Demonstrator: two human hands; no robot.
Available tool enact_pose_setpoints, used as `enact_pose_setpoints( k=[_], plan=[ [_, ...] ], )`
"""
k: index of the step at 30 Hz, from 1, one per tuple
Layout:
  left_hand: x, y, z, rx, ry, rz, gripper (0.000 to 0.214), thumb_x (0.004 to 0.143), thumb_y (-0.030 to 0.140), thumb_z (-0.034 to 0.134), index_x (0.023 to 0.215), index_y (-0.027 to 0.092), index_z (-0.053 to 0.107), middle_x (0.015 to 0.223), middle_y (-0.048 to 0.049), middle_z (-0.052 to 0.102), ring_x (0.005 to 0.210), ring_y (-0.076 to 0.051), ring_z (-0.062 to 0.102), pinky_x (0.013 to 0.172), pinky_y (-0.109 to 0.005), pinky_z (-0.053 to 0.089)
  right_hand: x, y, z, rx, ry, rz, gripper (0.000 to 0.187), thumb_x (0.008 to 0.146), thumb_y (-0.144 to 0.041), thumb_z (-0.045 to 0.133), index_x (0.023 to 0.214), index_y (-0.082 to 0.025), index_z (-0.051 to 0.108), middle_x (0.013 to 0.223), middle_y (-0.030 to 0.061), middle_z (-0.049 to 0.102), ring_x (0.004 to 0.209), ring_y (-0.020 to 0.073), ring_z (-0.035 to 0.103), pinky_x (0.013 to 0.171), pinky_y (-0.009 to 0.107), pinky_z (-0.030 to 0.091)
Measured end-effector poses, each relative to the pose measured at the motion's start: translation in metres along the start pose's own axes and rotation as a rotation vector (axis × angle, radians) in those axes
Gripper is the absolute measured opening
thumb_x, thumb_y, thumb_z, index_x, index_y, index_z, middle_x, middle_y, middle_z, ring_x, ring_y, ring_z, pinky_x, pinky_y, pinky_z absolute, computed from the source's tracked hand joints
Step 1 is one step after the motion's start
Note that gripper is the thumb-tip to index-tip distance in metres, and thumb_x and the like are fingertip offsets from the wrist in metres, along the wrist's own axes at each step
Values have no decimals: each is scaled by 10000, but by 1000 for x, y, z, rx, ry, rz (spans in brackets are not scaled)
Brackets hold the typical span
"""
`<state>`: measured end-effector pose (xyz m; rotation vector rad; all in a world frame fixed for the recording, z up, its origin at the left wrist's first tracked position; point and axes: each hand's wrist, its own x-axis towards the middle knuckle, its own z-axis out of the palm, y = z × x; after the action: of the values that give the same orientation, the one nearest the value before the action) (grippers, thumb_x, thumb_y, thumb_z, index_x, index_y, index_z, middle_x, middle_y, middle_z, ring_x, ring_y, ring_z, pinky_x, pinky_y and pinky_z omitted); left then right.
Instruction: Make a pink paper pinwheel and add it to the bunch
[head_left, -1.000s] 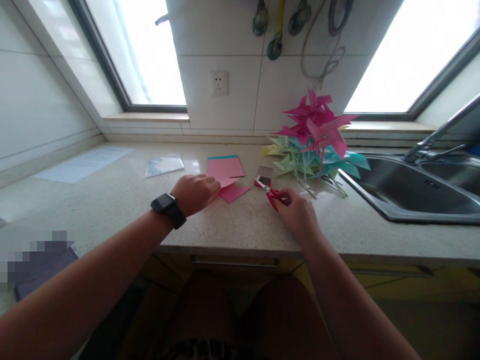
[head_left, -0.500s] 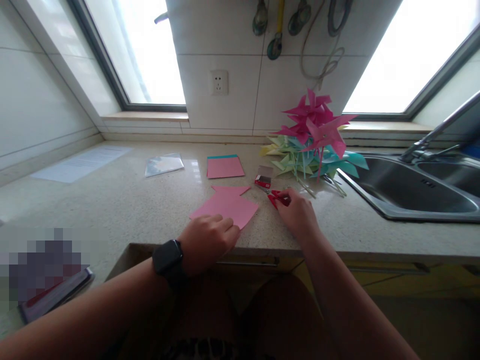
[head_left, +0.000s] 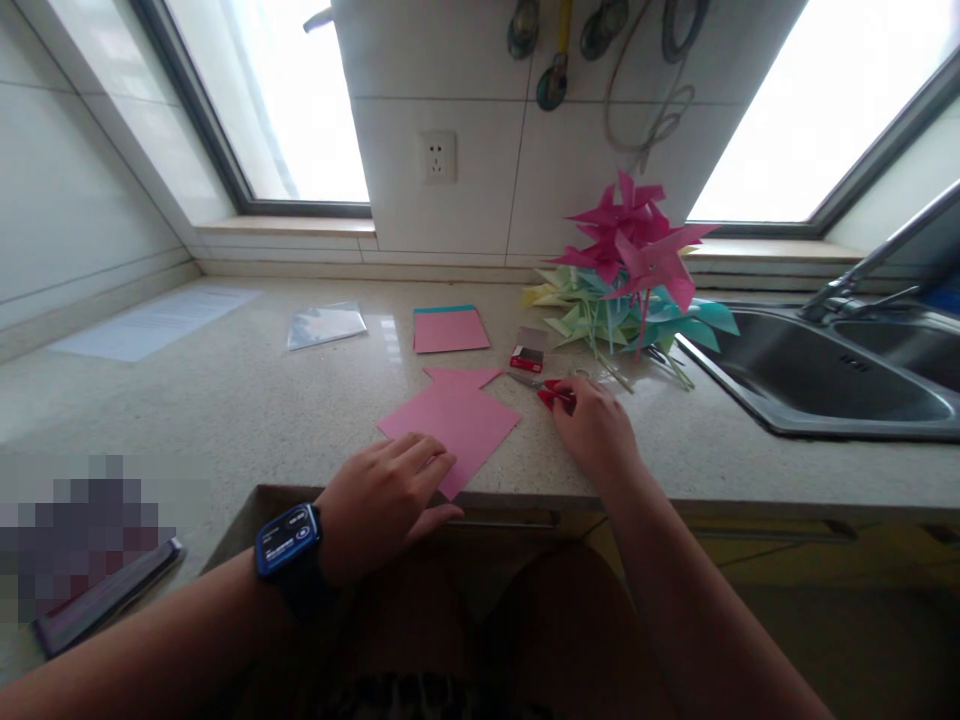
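A pink sheet of paper [head_left: 469,415] lies with one corner at the counter's front edge. My left hand [head_left: 397,475], wearing a black watch, rests on its lower left side, fingers stretched out and thumb apart, open. Just beyond this sheet is a smaller pink paper piece [head_left: 463,376] with pointed ends. To the right, my right hand [head_left: 600,425] is closed on the red handles of a pair of scissors [head_left: 550,394], which lie at the counter, their blades pointing left toward the paper. A small red and black box [head_left: 527,358] sits just behind the blades.
Pink and blue square paper [head_left: 451,330] is stacked farther back, with a clear packet [head_left: 327,325] left of it. Several paper pinwheels [head_left: 637,260] are heaped by the wall, next to the sink [head_left: 862,370]. A printed sheet [head_left: 150,322] lies far left, a phone-like object [head_left: 109,598] nearer.
My left hand has shifted left and its thumb has come away from the paper, with the watch face lit. The near corner of the sheet now shows. The right hand has barely moved.
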<state>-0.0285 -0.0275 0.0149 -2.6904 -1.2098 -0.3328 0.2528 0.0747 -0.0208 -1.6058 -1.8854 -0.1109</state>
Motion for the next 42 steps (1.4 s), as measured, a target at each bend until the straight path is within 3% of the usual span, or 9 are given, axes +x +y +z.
enact_pose_setpoints(
  k=[2,5,13,22,27,32,38,42],
  plan=[
    [-7,-7,6,-27,18,4,491,898,439,677,1260,117,597,1283,-164,659,1170,-325,617,936,-496,556,-1,-1,0,-8,3,-10,176,857,-166,596,986,-202,711,977,86,744,930,277,651,781,369,471],
    [-13,-17,16,-104,44,6,421,931,396,642,1280,164,597,1316,-129,655,1223,-295,595,1006,-493,522,-2,-1,-1,-32,12,-14,164,859,-183,605,983,-194,710,949,93,742,934,285,640,781,375,472],
    [-12,-22,23,-219,100,20,269,958,347,607,1183,210,659,1210,-78,707,1101,-253,644,946,-464,528,-4,0,-1,-96,41,-37,154,857,-196,577,903,-179,723,812,124,716,870,316,606,766,413,462],
    [-9,-18,29,-221,151,5,286,975,342,578,1205,185,643,1239,-99,692,1137,-270,619,981,-494,501,-6,-8,-12,43,157,-126,134,894,-181,533,904,-189,667,906,93,706,907,269,618,888,412,478],
    [-9,-21,28,-267,120,42,292,958,353,602,1199,192,637,1233,-97,681,1132,-263,621,972,-472,517,-42,-35,-26,207,127,-280,140,885,-131,563,970,-205,647,944,58,705,923,221,639,869,362,516],
    [-9,-21,27,-251,128,29,286,977,325,567,1218,182,625,1258,-110,668,1154,-269,614,995,-473,511,-88,-67,-17,361,-4,-477,241,856,-63,606,1038,-220,630,1009,53,717,928,213,640,847,378,513],
    [-9,-21,27,-247,84,41,354,960,353,589,1272,184,592,1307,-120,636,1188,-288,585,1013,-492,493,-110,-82,4,288,89,-507,336,859,-80,660,1145,-253,623,1090,28,753,995,212,677,907,411,472],
    [-10,-21,27,-266,70,60,365,939,296,613,1289,199,579,1307,-111,633,1188,-281,579,1022,-490,479,-116,-84,10,295,141,-479,292,868,-113,693,1106,-275,644,1061,8,763,995,211,679,928,413,459]
  ],
)
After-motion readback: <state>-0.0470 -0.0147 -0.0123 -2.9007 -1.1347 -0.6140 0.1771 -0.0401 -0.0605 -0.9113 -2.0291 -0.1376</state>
